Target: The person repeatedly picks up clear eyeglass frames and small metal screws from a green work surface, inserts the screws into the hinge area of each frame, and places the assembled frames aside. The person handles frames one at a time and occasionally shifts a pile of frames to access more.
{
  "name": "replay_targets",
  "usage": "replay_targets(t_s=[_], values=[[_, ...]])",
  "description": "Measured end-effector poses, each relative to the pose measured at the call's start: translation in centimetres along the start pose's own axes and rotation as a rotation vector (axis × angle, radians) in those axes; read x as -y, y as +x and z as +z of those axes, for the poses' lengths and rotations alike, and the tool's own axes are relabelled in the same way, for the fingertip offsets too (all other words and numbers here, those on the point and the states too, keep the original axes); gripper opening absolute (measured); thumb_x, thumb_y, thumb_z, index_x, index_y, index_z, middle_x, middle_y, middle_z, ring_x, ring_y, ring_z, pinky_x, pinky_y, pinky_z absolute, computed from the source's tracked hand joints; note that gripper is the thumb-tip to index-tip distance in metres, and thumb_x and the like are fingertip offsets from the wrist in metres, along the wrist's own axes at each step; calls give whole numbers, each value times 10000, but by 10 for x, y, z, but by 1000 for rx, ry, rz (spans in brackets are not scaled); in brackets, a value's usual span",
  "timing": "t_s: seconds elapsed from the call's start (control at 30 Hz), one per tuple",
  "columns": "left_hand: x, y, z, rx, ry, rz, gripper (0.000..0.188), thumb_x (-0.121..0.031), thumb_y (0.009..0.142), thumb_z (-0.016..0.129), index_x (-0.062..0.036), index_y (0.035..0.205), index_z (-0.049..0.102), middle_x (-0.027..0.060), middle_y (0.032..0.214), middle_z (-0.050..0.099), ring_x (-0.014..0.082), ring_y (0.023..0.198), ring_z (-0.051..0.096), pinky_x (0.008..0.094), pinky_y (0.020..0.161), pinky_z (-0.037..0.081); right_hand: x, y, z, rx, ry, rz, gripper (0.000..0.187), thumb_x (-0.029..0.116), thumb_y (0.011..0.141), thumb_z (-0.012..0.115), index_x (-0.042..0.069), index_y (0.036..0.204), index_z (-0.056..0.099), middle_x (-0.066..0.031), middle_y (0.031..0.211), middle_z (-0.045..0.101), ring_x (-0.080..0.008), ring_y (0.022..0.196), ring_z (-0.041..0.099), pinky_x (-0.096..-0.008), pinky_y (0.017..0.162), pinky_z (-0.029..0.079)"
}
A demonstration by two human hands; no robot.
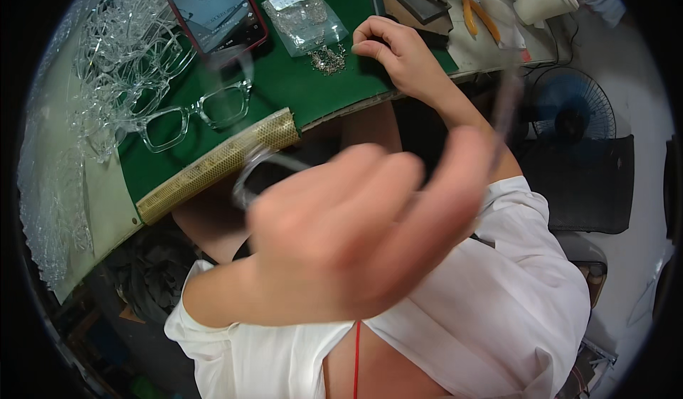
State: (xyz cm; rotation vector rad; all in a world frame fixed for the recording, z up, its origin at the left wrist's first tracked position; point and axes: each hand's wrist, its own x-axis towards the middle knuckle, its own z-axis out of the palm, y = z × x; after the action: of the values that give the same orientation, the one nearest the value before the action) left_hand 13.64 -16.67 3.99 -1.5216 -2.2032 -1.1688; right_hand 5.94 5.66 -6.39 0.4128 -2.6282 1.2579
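Note:
Close to the camera, my left hand [356, 228] is blurred and closed around a clear plastic eyeglass frame [247, 178]; part of its rim shows past the knuckles and the hand hides the rest. Over the green mat [284, 86], my right hand [409, 57] has its thumb and forefinger pinched together. Whatever is between those fingertips is too small to make out. Just left of them lies a small heap of tiny metal parts [327, 60], below a clear zip bag [302, 18] of similar pieces. Another clear eyeglass frame [167, 129] rests on the mat at the left.
A tangled pile of clear frames [121, 50] covers the left side, beside a lit phone [213, 11]. A gold patterned strip [220, 164] runs along the near table edge. Orange-handled pliers [469, 16], a pale cup [546, 2] and a fan [573, 107] are at the right.

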Motion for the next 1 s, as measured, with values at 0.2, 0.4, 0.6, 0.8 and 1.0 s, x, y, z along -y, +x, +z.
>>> replay_targets(t_s=[0.2, 0.4, 0.6, 0.8, 1.0], values=[[76, 69, 71, -262, 297, 117, 419, -278, 774, 715, -121, 1135, 571, 7, 625, 555, 168, 533, 563, 294, 428, 393, -3, -9, -27, -169, 402, 103, 141, 135, 899, 550, -1, 877, 578, -13, 777, 572, -100, 744, 523, -248, 688, 429], [120, 65, 10, -317, 696, 177, 474, -338, 769, 742, -169, 1188, 598, -32, 625, 580, 118, 525, 572, 276, 430, 417, -2, -15, -39, -114, 437, 242, 123, 127, 919, 541, 12, 882, 564, 32, 752, 508, -62, 691, 432, -207, 651, 377], [165, 26, -63, -389, 975, -47, 397, -408, 793, 715, -189, 1113, 629, -20, 689, 657, 119, 593, 646, 257, 495, 484, -5, -19, -37, -99, 487, 212, 126, 135, 923, 544, 16, 885, 552, 34, 749, 499, -64, 708, 435, -204, 668, 377], [193, 28, -113, -563, 1113, -101, 395, -448, 802, 698, -155, 1053, 614, -2, 679, 651, 176, 554, 633, 326, 488, 470, -3, -16, -26, -75, 529, 199, 125, 141, 926, 547, 23, 885, 547, 37, 749, 486, -62, 711, 431, -205, 672, 377], [139, 68, -107, -598, 821, -101, 495, -435, 821, 692, -95, 1171, 603, 48, 884, 722, 148, 779, 705, 250, 668, 541, 7, -11, -33, -80, 559, 93, 117, 130, 933, 540, 29, 876, 524, 31, 776, 472, -61, 729, 430, -202, 680, 377]])
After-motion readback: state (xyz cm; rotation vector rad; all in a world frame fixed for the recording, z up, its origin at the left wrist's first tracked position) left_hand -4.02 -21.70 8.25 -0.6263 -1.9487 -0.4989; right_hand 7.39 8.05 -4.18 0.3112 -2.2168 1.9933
